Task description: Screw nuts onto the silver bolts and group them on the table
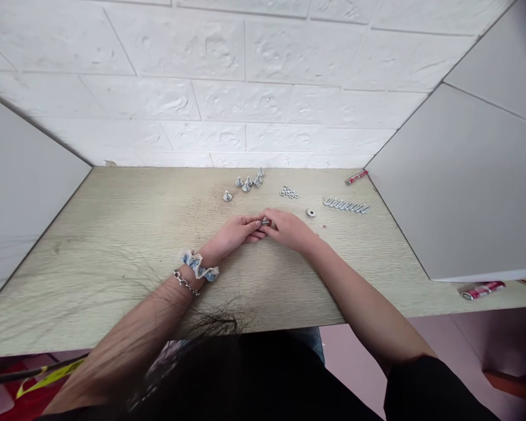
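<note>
a small metal part (265, 222) is up in the person's fingers, over the middle of the table (127, 216). it sits right between the two hands. the left hand (241, 230) has its thumb and fingers pinched on the left end of the part. the right hand (287, 228) has its thumb and first finger closed on the right end, one on each side. the part's shiny middle peeks out between the fingertips, but most of it is hidden, so i cannot tell its full shape. the other left fingers curl just under it. the two hands touch or almost touch there.

a washer (311, 213) lies flat near the right hand, toward the right edge of the table. past it, a row of screws (346, 206) lies side by side, all slanted the same way. a heap of nuts (290, 193) is behind the right hand, toward the back edge. left of the nuts, some bolts (246, 186) stand with their tips up. one stands a little apart, nearer the left edge, by brown specks (217, 202).

a red tube (356, 178) lies at the back right corner. another red tube (482, 290) lies near the front edge, far to the right. the left wrist wears a blue and white hair tie (199, 266) and a chain (184, 282).
</note>
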`<act>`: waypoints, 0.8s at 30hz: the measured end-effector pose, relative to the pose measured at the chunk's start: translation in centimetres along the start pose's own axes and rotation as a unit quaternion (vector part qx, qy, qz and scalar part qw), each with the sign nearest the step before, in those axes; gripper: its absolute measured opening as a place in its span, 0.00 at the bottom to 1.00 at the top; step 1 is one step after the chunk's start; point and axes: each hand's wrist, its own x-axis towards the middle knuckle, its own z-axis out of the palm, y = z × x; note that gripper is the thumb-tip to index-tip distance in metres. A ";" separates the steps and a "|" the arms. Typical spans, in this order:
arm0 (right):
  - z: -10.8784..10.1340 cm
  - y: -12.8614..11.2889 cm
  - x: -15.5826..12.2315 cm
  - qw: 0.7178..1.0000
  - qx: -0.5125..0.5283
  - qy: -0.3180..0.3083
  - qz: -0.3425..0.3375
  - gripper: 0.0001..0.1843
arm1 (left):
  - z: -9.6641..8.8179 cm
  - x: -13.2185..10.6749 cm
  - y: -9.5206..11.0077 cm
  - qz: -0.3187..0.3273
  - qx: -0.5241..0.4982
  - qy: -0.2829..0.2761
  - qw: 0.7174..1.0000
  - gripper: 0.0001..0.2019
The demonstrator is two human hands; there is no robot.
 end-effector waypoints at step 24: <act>1.1 -0.5 0.5 0.996 -0.083 -0.029 0.031 0.11 | 0.7 0.1 -0.5 0.014 0.032 0.050 0.998 0.11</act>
